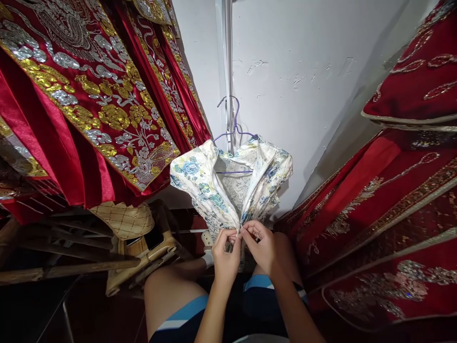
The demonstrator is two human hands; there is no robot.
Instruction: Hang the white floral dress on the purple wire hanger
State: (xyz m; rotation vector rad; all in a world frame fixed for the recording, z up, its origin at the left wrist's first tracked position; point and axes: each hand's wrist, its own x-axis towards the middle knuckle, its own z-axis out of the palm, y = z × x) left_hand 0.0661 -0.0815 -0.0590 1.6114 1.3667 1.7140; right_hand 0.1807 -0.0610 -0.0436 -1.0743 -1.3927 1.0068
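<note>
A white garment with blue and yellow-green flowers (pixel 207 188) hangs on a purple wire hanger (pixel 236 119). Its front is open in a V that narrows down to where both hands meet. My left hand (pixel 227 247) pinches the garment's front edge at the bottom of that V. Right beside it, my right hand (pixel 259 243) pinches the other front edge, with thumb and index finger touching my left fingertips. Whatever small part lies between the fingertips is hidden.
Red embroidered fabric with gold and silver sequins (pixel 117 109) hangs at the left. More red beaded fabric (pixel 357 200) fills the right side. A bamboo chair (pixel 143 267) stands at lower left, near my knees. A white wall (pixel 303 57) is behind the hanger.
</note>
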